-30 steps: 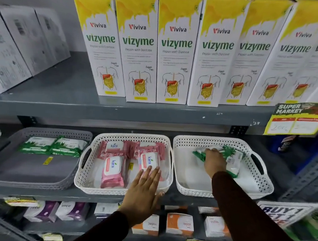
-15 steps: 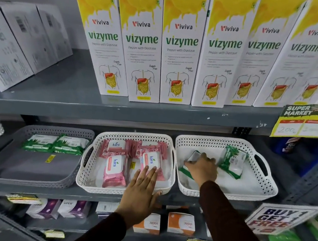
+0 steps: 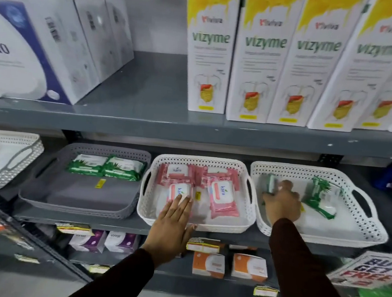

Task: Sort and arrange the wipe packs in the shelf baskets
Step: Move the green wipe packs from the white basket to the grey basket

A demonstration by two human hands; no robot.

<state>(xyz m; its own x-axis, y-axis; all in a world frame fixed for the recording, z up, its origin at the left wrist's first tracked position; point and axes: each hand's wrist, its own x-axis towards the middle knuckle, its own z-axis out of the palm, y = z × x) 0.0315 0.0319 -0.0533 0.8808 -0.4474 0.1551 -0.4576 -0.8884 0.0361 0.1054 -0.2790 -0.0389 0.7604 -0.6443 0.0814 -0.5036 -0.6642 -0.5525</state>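
Three baskets stand side by side on the middle shelf. The grey basket [image 3: 80, 206] holds two green wipe packs [image 3: 105, 166] at its back. The middle white basket [image 3: 226, 225] holds several pink wipe packs [image 3: 221, 195]. My left hand [image 3: 172, 226] lies flat, fingers apart, over that basket's front rim and touches a pink pack. In the right white basket [image 3: 371, 232] my right hand [image 3: 282, 203] grips a green wipe pack [image 3: 269, 183] at the left side. Another green pack [image 3: 320, 193] lies tilted to its right.
Tall yellow-and-white boxes [image 3: 256, 59] and white boxes [image 3: 45, 49] fill the upper shelf. Another white basket [image 3: 9, 154] sits at the far left. Small boxes [image 3: 209, 264] line the lower shelf, and a promo sign [image 3: 373, 271] hangs at the lower right.
My right hand moved left inside the right basket, carrying one green pack and leaving the other tilted on the right. The view shifted left. My left hand stayed on the middle basket.
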